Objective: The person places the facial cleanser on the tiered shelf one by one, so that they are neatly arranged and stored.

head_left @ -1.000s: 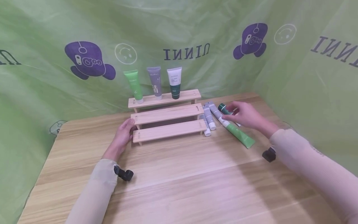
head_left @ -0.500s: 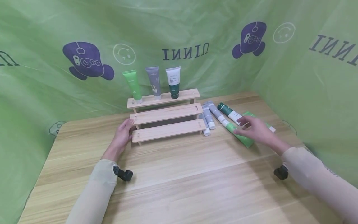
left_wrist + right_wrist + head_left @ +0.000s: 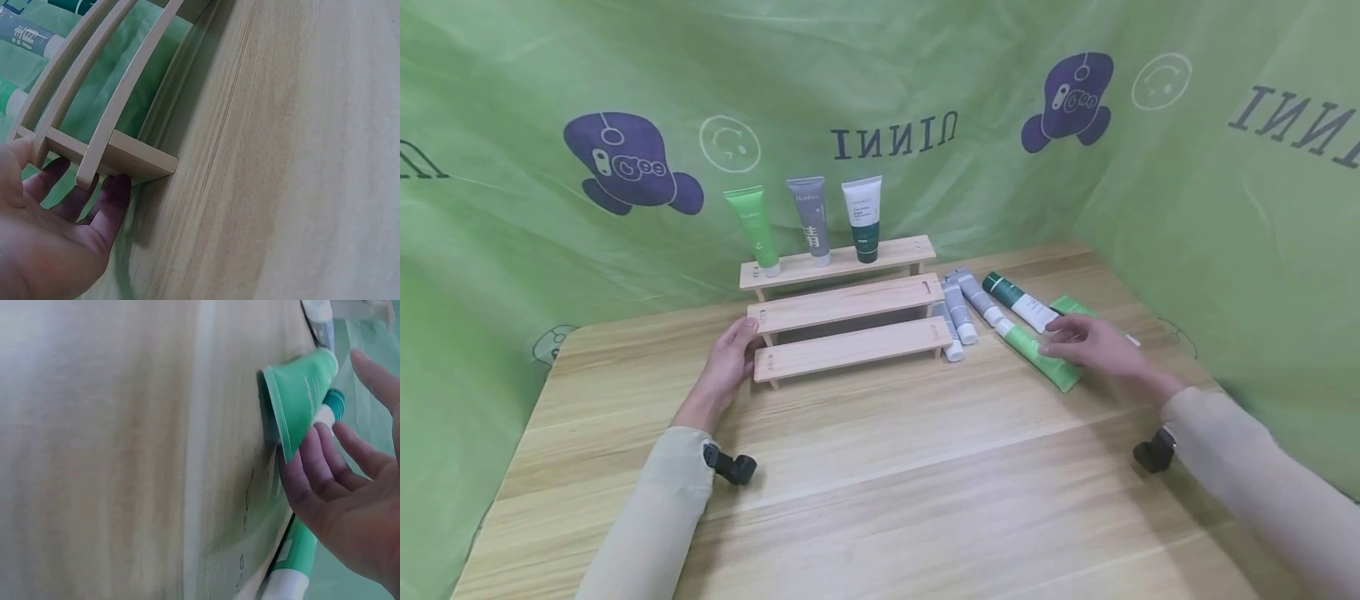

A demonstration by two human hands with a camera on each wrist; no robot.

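A three-tier wooden display rack (image 3: 850, 304) stands on the table, and my left hand (image 3: 730, 354) grips its left end. In the left wrist view the thumb lies by the upper steps and the fingers (image 3: 112, 206) curl under the lower side. My right hand (image 3: 1093, 346) hovers at the green tube (image 3: 1037, 354) lying right of the rack. Its fingers (image 3: 312, 469) are loosely bent beside the tube's flat end, with the thumb apart; whether they touch it, I cannot tell. On the top step stand a light green tube (image 3: 754, 229), a purple-grey tube (image 3: 810, 221) and a white-and-dark-green tube (image 3: 862, 218).
Right of the rack lie several purple-grey tubes (image 3: 976, 297), a dark-green-and-white tube (image 3: 1021, 302) and a second green tube (image 3: 1072, 307), partly behind my right hand. A green printed curtain (image 3: 880, 83) hangs behind the wooden table (image 3: 880, 483).
My right hand has moved right and toward me, from the dark-green-capped tube to the nearer green tube, then slightly further right. My left hand stays on the rack.
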